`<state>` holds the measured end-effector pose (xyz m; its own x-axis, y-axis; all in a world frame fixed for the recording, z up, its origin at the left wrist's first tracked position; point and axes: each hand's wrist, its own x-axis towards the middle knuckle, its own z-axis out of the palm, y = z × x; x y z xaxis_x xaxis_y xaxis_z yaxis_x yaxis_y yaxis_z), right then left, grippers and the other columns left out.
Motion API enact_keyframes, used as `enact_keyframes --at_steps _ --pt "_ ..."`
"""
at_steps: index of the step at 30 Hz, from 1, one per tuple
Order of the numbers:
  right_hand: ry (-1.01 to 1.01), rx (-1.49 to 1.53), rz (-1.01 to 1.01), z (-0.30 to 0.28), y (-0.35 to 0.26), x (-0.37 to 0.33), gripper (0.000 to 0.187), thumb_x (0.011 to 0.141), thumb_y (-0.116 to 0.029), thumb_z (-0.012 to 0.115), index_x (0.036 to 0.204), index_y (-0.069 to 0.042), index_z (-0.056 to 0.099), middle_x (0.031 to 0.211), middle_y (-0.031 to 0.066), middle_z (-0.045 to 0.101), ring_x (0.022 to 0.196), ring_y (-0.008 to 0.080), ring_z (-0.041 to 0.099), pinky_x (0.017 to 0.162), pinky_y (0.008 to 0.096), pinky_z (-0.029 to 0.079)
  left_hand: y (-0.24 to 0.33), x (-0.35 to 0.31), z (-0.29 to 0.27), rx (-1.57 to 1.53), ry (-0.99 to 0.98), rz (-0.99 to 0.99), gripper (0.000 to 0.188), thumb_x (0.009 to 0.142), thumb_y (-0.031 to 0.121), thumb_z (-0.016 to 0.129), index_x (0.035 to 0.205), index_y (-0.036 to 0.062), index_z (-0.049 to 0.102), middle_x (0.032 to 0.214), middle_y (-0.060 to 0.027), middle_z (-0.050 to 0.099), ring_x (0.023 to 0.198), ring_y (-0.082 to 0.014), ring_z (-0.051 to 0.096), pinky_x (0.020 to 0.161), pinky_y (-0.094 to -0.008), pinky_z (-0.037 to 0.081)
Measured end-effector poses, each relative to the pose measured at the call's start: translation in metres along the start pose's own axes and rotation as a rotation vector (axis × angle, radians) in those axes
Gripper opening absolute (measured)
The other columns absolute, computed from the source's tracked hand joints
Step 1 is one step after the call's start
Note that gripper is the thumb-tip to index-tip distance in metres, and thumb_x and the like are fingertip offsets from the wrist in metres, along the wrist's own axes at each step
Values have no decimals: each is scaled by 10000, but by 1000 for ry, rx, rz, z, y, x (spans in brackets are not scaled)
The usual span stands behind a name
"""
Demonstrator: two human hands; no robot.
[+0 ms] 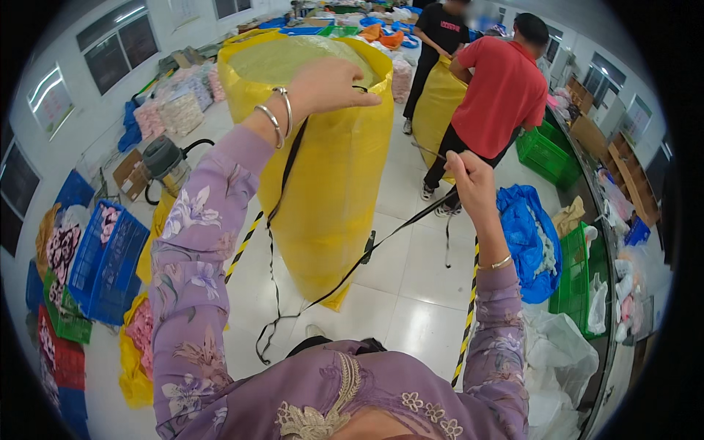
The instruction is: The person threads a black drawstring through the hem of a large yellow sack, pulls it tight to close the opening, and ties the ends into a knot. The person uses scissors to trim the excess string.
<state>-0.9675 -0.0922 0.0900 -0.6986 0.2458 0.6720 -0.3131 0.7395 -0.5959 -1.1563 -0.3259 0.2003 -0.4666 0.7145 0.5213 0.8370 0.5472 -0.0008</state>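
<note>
A tall yellow sack (330, 191) stands upright before me, with a pale yellowish filling or inner bag showing at its top. My left hand (326, 89) is at the sack's upper rim, fingers curled over and thumb outside, gripping the edge. A bit of black cord shows at those fingers. Off to the right, my right hand (474, 183) is closed on a long thin needle (428, 151), whose tip points left. From near that hand a black cord (389, 238) sags in front of the sack, then loops back up toward my left hand; a loose end dangles low.
Two people handle another yellow sack (438, 106) at the back right. Left stand a blue crate (110, 268) and a grey machine (167, 160). Right are a blue bag (526, 246), green crates (546, 154) and clear plastic (557, 352). Striped tape (466, 330) marks the tiled floor.
</note>
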Motion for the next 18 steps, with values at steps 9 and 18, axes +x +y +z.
enact_keyframes --at_steps 9,18 --pt "59 -79 -52 44 12 72 318 879 -190 621 688 40 512 616 116 435 540 217 425 513 335 347 -20 24 1 -178 -427 102 423 786 377 638 816 -45 642 649 -181 573 596 -269 548 575 -393 431" --pt "46 -162 -266 71 33 121 309 847 -151 621 628 20 485 583 106 420 567 258 449 520 375 332 -25 7 12 -420 -376 -22 371 826 316 635 770 -46 577 557 -138 483 502 -204 444 496 -359 369"
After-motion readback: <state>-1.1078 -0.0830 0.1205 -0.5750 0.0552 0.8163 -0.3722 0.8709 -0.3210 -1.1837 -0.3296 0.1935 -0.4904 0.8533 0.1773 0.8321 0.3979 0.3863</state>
